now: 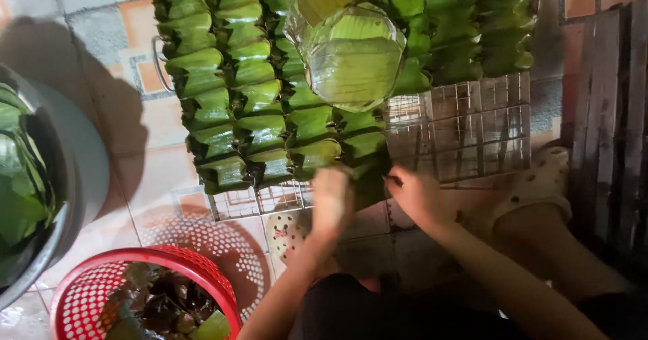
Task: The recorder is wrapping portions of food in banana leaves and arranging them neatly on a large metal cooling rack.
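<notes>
Two hands set a leaf parcel on a wire rack on the floor.

Left hand (331,201) and right hand (413,193) meet at a parcel (370,178) on the rack's (466,127) near edge, ending a row; fingers curled, grip unclear. Next, judged: seat it snugly beside its neighbours.

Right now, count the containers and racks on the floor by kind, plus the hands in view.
Red basket: 1
Grey metal basin: 1
Wire rack: 1
Clear bag of leaves: 1
Hands: 2, left hand and right hand
Total: 6
</notes>
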